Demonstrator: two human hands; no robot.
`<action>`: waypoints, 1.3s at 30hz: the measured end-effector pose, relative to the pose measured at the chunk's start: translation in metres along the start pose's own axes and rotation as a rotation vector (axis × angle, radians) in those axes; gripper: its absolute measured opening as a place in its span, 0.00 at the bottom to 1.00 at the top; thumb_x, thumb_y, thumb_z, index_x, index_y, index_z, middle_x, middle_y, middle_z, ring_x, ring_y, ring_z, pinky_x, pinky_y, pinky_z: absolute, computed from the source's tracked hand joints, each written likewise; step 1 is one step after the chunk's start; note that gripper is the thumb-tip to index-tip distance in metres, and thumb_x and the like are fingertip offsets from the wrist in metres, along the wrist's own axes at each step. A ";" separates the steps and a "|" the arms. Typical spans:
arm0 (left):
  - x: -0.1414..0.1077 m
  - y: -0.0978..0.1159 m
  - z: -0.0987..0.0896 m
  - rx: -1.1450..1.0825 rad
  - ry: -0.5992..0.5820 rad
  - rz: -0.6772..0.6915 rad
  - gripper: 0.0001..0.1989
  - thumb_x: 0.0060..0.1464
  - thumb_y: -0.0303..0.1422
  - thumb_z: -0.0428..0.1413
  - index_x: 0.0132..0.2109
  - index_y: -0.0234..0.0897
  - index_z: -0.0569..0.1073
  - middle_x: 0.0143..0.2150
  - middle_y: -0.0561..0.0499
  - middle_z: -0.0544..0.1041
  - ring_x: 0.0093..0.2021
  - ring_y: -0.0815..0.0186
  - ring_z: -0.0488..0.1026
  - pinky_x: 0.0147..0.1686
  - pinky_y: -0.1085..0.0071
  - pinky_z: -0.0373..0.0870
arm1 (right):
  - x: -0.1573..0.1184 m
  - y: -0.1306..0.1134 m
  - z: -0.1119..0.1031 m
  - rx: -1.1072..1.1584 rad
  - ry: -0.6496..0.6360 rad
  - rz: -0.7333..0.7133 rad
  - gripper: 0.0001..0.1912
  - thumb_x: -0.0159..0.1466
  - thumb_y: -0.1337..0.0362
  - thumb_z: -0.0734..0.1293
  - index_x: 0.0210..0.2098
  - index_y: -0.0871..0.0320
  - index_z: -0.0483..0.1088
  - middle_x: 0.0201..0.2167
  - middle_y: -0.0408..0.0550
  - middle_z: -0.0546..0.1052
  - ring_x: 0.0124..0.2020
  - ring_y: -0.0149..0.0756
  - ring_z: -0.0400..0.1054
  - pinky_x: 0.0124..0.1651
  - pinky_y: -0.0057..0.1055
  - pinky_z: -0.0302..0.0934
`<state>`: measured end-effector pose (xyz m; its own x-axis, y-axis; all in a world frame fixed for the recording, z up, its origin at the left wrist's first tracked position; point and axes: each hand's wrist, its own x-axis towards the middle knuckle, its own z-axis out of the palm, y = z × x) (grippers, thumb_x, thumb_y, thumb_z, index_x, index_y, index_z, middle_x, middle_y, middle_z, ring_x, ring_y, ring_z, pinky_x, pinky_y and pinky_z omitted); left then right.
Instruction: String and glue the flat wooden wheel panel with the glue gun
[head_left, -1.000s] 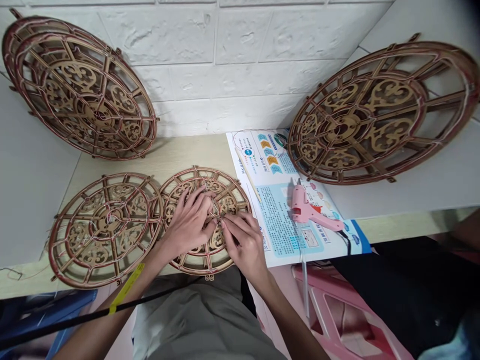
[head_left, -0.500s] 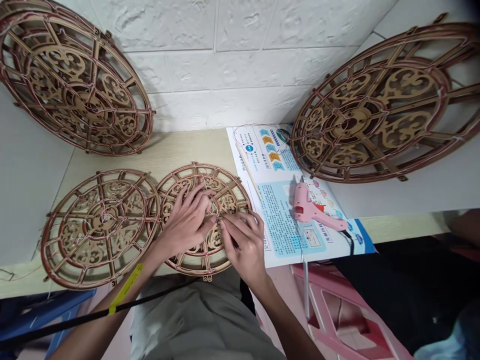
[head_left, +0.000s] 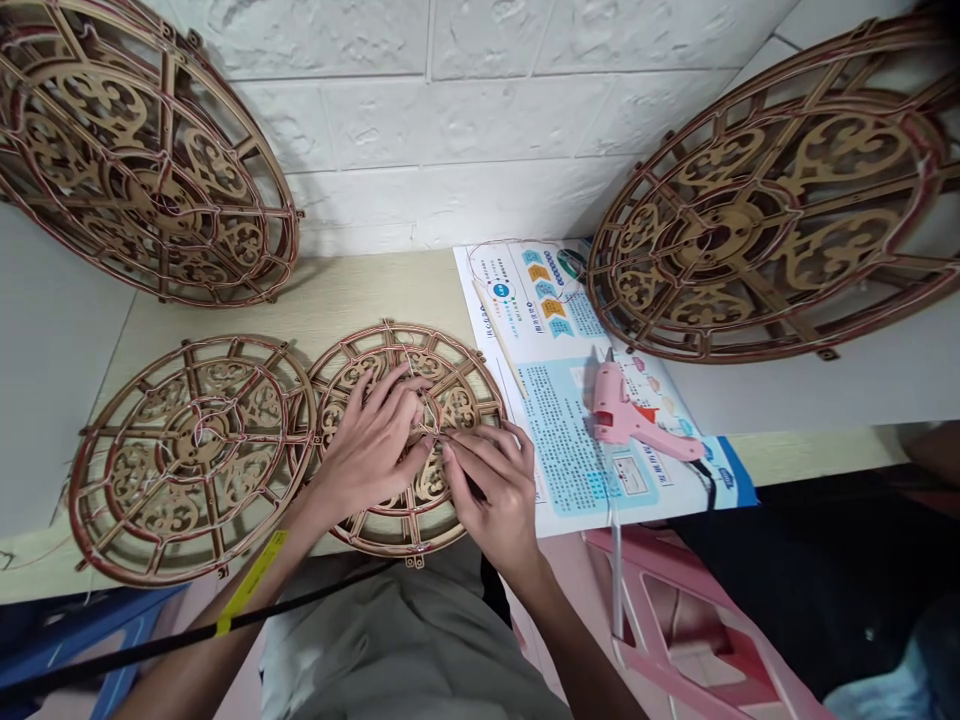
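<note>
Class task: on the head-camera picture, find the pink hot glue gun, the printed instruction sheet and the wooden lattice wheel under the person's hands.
Pink hot glue gun [head_left: 609, 412], head view, on its body.
Printed instruction sheet [head_left: 562, 440], head view, on its blue text panel.
Wooden lattice wheel [head_left: 390, 330], head view, on its top rim.

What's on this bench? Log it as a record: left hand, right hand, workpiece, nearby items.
Left hand: left hand, spread over the workpiece
Right hand: right hand, fingers near the workpiece's centre
Workpiece: round fretwork wooden panel, strung with thread
Nearby: second strung panel; two propped panels; pink glue gun on instruction sheet
</note>
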<state>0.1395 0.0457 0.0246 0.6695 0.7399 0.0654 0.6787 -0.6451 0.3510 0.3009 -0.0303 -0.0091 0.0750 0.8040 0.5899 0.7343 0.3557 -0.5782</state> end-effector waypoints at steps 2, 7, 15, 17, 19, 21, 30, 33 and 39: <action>0.000 0.001 0.000 0.005 0.008 -0.002 0.03 0.63 0.31 0.49 0.41 0.40 0.60 0.65 0.47 0.68 0.73 0.56 0.51 0.71 0.48 0.41 | 0.000 0.000 0.000 0.003 -0.005 -0.001 0.07 0.68 0.72 0.67 0.40 0.57 0.77 0.38 0.45 0.83 0.43 0.40 0.72 0.56 0.46 0.58; 0.001 0.000 0.001 0.006 0.005 -0.003 0.03 0.65 0.33 0.48 0.42 0.39 0.61 0.66 0.47 0.68 0.73 0.56 0.51 0.71 0.48 0.42 | 0.002 0.000 -0.001 0.006 -0.012 0.001 0.07 0.68 0.72 0.67 0.40 0.57 0.77 0.38 0.45 0.83 0.42 0.40 0.72 0.55 0.45 0.59; 0.006 -0.001 -0.001 -0.082 0.002 -0.048 0.09 0.58 0.32 0.51 0.42 0.41 0.57 0.64 0.48 0.69 0.72 0.56 0.54 0.70 0.49 0.44 | 0.003 0.001 -0.003 0.025 -0.031 0.001 0.07 0.68 0.72 0.67 0.41 0.57 0.77 0.39 0.45 0.83 0.42 0.40 0.71 0.52 0.44 0.61; 0.007 -0.001 -0.001 -0.106 0.006 -0.058 0.09 0.57 0.32 0.51 0.42 0.41 0.57 0.63 0.48 0.70 0.72 0.55 0.54 0.70 0.48 0.45 | 0.003 0.001 -0.003 0.026 -0.033 0.000 0.07 0.68 0.72 0.67 0.42 0.56 0.77 0.39 0.44 0.83 0.43 0.41 0.70 0.52 0.45 0.61; 0.007 -0.001 -0.001 -0.123 0.008 -0.061 0.09 0.58 0.32 0.51 0.42 0.41 0.57 0.63 0.47 0.71 0.72 0.55 0.55 0.70 0.48 0.44 | 0.003 0.001 -0.003 0.028 -0.042 0.001 0.07 0.68 0.72 0.67 0.42 0.56 0.77 0.40 0.45 0.82 0.43 0.41 0.70 0.53 0.45 0.60; 0.007 -0.001 -0.001 -0.129 0.010 -0.062 0.08 0.58 0.33 0.51 0.42 0.41 0.57 0.63 0.47 0.71 0.72 0.55 0.55 0.70 0.48 0.44 | 0.003 0.001 -0.003 0.025 -0.048 0.002 0.07 0.68 0.71 0.67 0.42 0.56 0.77 0.40 0.45 0.82 0.43 0.41 0.69 0.53 0.45 0.60; 0.006 -0.001 -0.002 -0.119 0.005 -0.056 0.08 0.59 0.33 0.50 0.44 0.41 0.58 0.62 0.47 0.70 0.72 0.56 0.54 0.70 0.48 0.44 | 0.003 0.000 -0.003 0.027 -0.025 0.006 0.07 0.68 0.71 0.67 0.41 0.56 0.77 0.40 0.45 0.82 0.43 0.40 0.69 0.52 0.43 0.60; 0.006 -0.001 -0.002 -0.123 0.011 -0.057 0.09 0.58 0.32 0.50 0.44 0.42 0.58 0.62 0.48 0.70 0.72 0.56 0.54 0.70 0.47 0.44 | 0.003 0.000 -0.003 0.015 -0.031 0.004 0.07 0.68 0.71 0.67 0.41 0.55 0.78 0.41 0.45 0.82 0.44 0.40 0.69 0.53 0.44 0.60; 0.006 0.000 -0.001 -0.132 0.022 -0.062 0.09 0.57 0.32 0.51 0.43 0.42 0.57 0.62 0.47 0.71 0.72 0.56 0.55 0.70 0.48 0.45 | 0.002 0.001 -0.004 -0.052 -0.081 -0.025 0.07 0.70 0.69 0.66 0.42 0.56 0.78 0.41 0.46 0.82 0.43 0.41 0.69 0.54 0.44 0.60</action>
<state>0.1428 0.0502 0.0255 0.6197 0.7826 0.0596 0.6721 -0.5683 0.4747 0.3039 -0.0299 -0.0061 0.0027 0.8319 0.5549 0.7694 0.3527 -0.5325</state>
